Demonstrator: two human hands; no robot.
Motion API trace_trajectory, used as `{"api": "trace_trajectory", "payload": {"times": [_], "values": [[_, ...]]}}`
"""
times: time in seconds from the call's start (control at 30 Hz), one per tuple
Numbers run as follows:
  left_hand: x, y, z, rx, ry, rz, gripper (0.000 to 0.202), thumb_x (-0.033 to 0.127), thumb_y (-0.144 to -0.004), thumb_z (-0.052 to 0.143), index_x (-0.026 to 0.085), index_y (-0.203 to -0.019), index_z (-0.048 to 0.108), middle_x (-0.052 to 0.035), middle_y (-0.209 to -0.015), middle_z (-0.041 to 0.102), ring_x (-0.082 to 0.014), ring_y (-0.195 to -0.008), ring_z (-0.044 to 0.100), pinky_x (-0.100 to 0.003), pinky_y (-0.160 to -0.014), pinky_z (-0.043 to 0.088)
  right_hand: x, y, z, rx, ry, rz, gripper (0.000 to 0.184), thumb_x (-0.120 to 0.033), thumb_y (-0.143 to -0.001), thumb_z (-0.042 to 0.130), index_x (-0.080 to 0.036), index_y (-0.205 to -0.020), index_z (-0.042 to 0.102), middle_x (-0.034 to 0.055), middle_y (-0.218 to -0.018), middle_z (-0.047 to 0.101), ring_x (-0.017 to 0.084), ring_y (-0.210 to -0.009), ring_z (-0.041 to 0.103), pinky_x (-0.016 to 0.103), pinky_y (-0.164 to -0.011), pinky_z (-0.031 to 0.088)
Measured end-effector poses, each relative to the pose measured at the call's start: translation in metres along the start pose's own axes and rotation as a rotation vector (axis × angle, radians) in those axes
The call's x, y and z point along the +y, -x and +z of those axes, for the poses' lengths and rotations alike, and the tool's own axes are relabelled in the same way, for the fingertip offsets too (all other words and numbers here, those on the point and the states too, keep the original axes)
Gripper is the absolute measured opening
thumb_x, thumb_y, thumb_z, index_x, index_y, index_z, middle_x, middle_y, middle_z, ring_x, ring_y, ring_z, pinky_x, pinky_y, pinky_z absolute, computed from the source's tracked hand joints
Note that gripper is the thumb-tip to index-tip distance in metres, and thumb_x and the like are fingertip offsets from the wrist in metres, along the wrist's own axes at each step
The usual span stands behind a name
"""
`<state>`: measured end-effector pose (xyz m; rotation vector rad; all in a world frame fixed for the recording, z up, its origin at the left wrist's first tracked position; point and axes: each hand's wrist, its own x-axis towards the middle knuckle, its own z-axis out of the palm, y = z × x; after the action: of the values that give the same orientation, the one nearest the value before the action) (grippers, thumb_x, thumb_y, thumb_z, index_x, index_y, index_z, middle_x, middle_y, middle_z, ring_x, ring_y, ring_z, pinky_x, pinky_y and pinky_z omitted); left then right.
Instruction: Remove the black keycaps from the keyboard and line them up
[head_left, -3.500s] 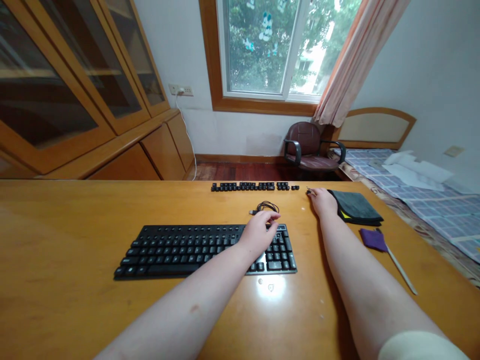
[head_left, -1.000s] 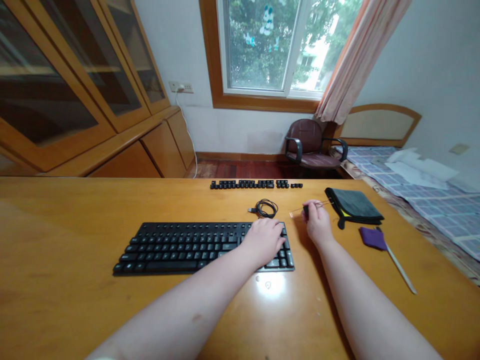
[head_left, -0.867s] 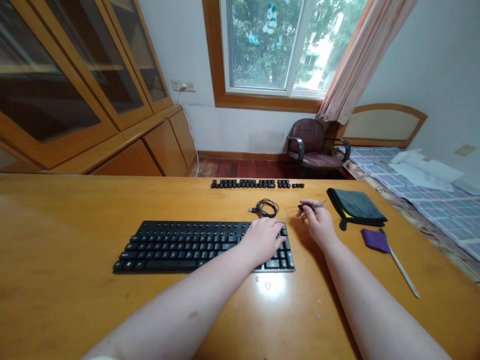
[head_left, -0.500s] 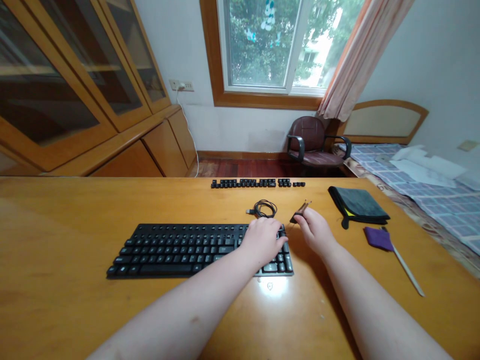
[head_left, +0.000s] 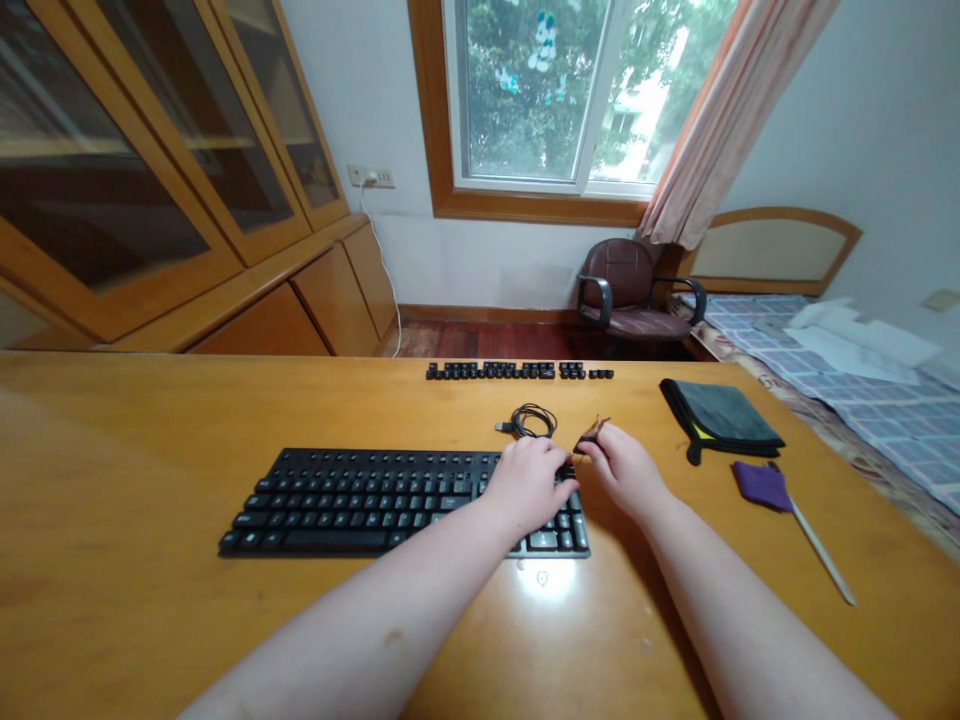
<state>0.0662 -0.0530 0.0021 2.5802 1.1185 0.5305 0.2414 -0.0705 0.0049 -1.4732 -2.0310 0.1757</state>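
A black keyboard [head_left: 352,500] lies flat on the wooden desk, its top row without keycaps. Over its upper right end rests my left hand [head_left: 529,475], fingers bent at the back edge and thumb spread toward the number keys. My right hand [head_left: 621,465] pinches a small dark keycap puller [head_left: 589,438] just off the keyboard's back right corner. Thin wires at the puller's lower end point toward the keys; their tips are hard to make out. Behind my left hand lies the coiled USB cable [head_left: 534,420].
Loose black keycaps [head_left: 495,371] are lined up along the far desk edge. On the right lie a folded grey cloth [head_left: 724,415], and a purple cloth piece [head_left: 761,485] beside a thin pale stick [head_left: 825,555]. Beyond the desk stands an armchair [head_left: 622,285].
My right hand has moved slightly left and down, bringing the puller closer to the keyboard's corner and tilting it. My left hand stays in place on the keyboard. The view shifted slightly.
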Motion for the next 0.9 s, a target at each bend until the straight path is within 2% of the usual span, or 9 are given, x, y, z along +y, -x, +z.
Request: {"api": "trace_trajectory", "payload": {"times": [0.27,0.43,0.6,0.67,0.8,0.9], "values": [[-0.0009,-0.0005,0.0005,0.0,-0.013,-0.003,0.027,0.041,-0.079,0.056,0.02,-0.095,0.06,-0.0053,-0.096,0.06,-0.0232,-0.093,0.053,-0.037,-0.082,0.043,-0.0003,-0.0008,0.0005,-0.111,0.006,0.001,0.023,-0.029,-0.089,0.038,-0.018,-0.079,0.056,0.0054,-0.075,0.059,0.017,-0.07,0.054,0.029,-0.064,0.042],[-0.0015,-0.0019,0.0017,0.0,0.034,-0.014,0.019,0.033,-0.081,0.054,0.018,-0.089,0.062,-0.0052,-0.099,0.062,-0.0226,-0.096,0.054,-0.036,-0.086,0.043,-0.0057,-0.0002,-0.0022,-0.208,0.026,-0.153,0.023,-0.032,-0.089,0.043,-0.018,-0.078,0.058,0.0052,-0.073,0.06,0.017,-0.071,0.054,0.028,-0.064,0.042],[-0.0016,-0.0031,-0.0002,-0.036,0.071,0.001,0.017,0.03,-0.081,0.054,0.018,-0.09,0.062,-0.0051,-0.098,0.064,-0.0213,-0.096,0.055,-0.035,-0.087,0.043,-0.0033,0.0029,-0.0001,-0.18,0.088,-0.228,0.028,-0.033,-0.09,0.041,-0.018,-0.079,0.061,0.0061,-0.071,0.062,0.017,-0.067,0.055,0.028,-0.063,0.042],[-0.0019,-0.0034,-0.0009,-0.037,0.074,0.004,0.017,0.03,-0.081,0.054,0.019,-0.091,0.061,-0.005,-0.099,0.064,-0.0212,-0.096,0.056,-0.035,-0.087,0.043,-0.001,0.0047,0.0021,-0.16,0.061,-0.21,0.027,-0.032,-0.09,0.041,-0.018,-0.082,0.062,0.0067,-0.073,0.063,0.017,-0.068,0.057,0.028,-0.064,0.044],[-0.0036,-0.0045,0.0001,-0.021,0.091,-0.04,0.021,0.032,-0.08,0.056,0.018,-0.095,0.061,-0.0061,-0.099,0.064,-0.0217,-0.097,0.056,-0.035,-0.087,0.044,0.0001,0.0066,0.0056,-0.081,-0.056,-0.077,0.022,-0.032,-0.088,0.045,-0.018,-0.091,0.062,0.008,-0.084,0.066,0.019,-0.077,0.061,0.03,-0.07,0.046],[-0.0045,-0.0051,0.001,-0.018,0.118,-0.047,0.021,0.032,-0.079,0.058,0.019,-0.095,0.061,-0.0057,-0.099,0.064,-0.0218,-0.097,0.056,-0.035,-0.088,0.043,-0.0027,0.0061,0.0058,-0.059,-0.125,0.018,0.02,-0.031,-0.087,0.045,-0.018,-0.089,0.061,0.0067,-0.083,0.067,0.019,-0.077,0.061,0.03,-0.069,0.047]]}}
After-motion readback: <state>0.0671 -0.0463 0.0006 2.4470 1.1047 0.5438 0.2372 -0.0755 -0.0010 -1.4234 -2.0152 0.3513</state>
